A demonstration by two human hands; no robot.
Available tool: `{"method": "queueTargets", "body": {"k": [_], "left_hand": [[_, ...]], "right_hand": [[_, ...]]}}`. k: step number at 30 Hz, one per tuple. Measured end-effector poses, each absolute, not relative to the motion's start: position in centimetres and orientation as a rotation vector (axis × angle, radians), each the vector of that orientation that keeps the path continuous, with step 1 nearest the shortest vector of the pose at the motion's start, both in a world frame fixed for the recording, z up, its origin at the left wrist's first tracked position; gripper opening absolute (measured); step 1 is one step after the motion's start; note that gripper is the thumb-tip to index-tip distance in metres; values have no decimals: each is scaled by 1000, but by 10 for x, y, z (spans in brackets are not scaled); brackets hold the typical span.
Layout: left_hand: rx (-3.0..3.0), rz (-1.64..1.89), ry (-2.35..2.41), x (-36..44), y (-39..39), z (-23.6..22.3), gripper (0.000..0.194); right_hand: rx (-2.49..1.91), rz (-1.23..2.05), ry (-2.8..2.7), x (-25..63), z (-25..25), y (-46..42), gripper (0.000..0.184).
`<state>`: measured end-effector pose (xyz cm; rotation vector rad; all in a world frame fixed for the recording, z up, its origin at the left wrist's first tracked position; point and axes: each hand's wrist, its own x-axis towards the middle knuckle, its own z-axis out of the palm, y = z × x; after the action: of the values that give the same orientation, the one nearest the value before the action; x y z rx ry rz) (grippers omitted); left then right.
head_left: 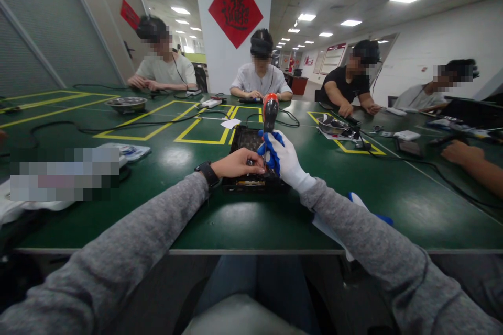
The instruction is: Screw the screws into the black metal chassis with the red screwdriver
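Note:
A screwdriver point(270, 113) with a red and black handle stands nearly upright, and my right hand point(286, 161), in a white and blue glove, is closed round its lower part. Beneath it a black open case or tray point(238, 140) lies on the table, with dark parts inside and a yellowish strip near its front edge. Bare, with a dark watch at the wrist, my left hand point(239, 162) reaches over the case from the left. Its thumb and fingers pinch close to the screwdriver's lower end; what lies between them is too small to make out.
The green table point(243, 227) has yellow tape outlines and black cables. A metal bowl point(126, 104) sits far left, another bowl point(332, 124) with parts to the right. A blue and white glove point(369, 207) lies beside my right forearm. Several people sit around the table.

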<state>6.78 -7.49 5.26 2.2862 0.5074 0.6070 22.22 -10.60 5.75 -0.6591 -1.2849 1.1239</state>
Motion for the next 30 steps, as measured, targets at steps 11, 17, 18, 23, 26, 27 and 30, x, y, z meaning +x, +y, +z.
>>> {"method": "queueTargets", "body": {"k": [11,17,18,23,26,27,30], "left_hand": [[2304,591,479,68,-74,52,30],[2325,602,431,68,-72,51,31],[2333,597,421,68,-73,51,31],[2351,584,487,68,-74,53,32],[2331,597,513,68,-75,53,31],[2328,601,507,68,-75,53,30],[2335,607,470,68,-75,52,29]], "right_hand": [[-672,1109,-1287,223,57,-105,34],[-683,1125,-1297,224,56,-103,34],[-687,1125,-1295,225,55,-103,33],[-674,1101,-1298,224,56,-104,34],[-685,1096,-1299,223,57,-105,35],[-686,1096,-1297,223,58,-105,35],[-698,1109,-1303,223,58,-106,34]]}}
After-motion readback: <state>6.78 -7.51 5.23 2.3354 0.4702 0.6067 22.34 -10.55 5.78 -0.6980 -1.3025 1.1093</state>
